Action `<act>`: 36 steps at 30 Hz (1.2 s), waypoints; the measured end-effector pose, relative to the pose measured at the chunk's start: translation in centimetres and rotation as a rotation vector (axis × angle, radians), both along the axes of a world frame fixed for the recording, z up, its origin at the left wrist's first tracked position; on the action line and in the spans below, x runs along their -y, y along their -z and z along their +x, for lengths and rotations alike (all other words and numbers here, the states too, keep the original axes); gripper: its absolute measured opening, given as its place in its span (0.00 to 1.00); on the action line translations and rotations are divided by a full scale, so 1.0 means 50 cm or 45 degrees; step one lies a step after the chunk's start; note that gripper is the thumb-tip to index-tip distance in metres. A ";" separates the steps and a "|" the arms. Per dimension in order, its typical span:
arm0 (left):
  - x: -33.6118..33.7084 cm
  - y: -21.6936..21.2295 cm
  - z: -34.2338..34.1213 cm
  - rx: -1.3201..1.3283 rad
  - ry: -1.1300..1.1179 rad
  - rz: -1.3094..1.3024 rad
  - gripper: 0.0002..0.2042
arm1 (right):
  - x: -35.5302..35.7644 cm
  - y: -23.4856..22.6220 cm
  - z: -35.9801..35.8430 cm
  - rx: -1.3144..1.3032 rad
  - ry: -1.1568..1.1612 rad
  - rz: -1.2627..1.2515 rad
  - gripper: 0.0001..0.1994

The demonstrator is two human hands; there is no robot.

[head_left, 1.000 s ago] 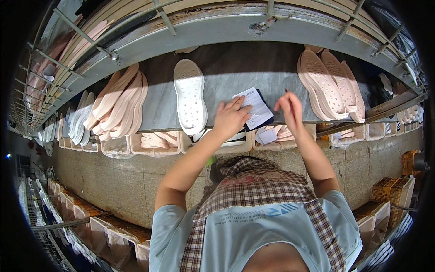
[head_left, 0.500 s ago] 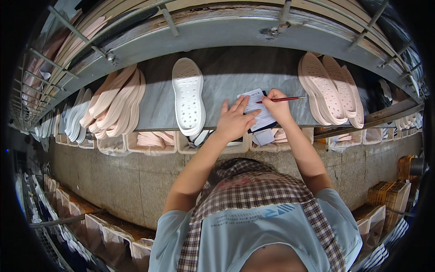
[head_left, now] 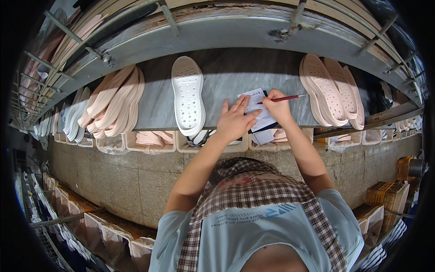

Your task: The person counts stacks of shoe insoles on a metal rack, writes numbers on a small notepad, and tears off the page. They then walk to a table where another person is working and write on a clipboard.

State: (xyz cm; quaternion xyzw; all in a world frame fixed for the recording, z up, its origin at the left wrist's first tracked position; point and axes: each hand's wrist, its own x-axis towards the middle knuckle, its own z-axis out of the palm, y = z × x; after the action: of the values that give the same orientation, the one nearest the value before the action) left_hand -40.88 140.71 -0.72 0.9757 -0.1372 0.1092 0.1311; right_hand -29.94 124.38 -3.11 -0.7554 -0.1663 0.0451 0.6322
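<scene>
A small white paper pad (head_left: 261,119) with printing lies on a dark backing near the front edge of the grey worktop (head_left: 226,84). Across its left side my left hand (head_left: 234,120) rests flat, fingers spread. My right hand (head_left: 277,109) is closed around a dark red pen (head_left: 285,98), the pen's tip end over the paper and its other end pointing right. Left of my hands lies a single white shoe sole (head_left: 188,96), full of small holes. Pink soles (head_left: 327,90) stand together on the right, and a heap of pink soles (head_left: 115,102) sits on the left.
Lined bins (head_left: 151,140) with pink and dark pieces stand under the worktop edge. A metal beam (head_left: 217,34) and wire rack (head_left: 63,27) run along the far side. Behind me are more lined bins (head_left: 108,231) and orange crates (head_left: 383,192).
The view has shifted very slightly. The pen's free end has tipped a little; both hands stay at the paper pad.
</scene>
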 end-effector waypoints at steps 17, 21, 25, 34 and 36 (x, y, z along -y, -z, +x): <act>0.000 -0.005 -0.002 0.002 0.001 0.022 0.17 | -0.001 -0.008 -0.003 -0.058 0.040 0.068 0.11; 0.000 -0.005 -0.002 -0.021 0.009 0.025 0.17 | -0.003 -0.011 -0.006 -0.005 0.062 0.080 0.11; -0.001 -0.007 -0.003 -0.039 0.025 0.048 0.17 | 0.009 -0.031 -0.008 -0.276 0.114 0.310 0.11; 0.001 -0.009 -0.004 -0.032 0.029 0.062 0.18 | 0.010 -0.031 -0.029 -0.120 -0.074 0.159 0.13; 0.002 -0.009 -0.003 -0.037 0.031 0.071 0.18 | 0.005 -0.024 -0.035 -0.092 0.014 0.098 0.13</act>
State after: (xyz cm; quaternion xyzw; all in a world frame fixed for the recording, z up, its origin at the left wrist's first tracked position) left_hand -41.05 140.64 -0.29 0.9787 -0.1502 0.0896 0.1072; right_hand -31.68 124.15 -1.92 -0.7294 -0.1408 0.0623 0.6665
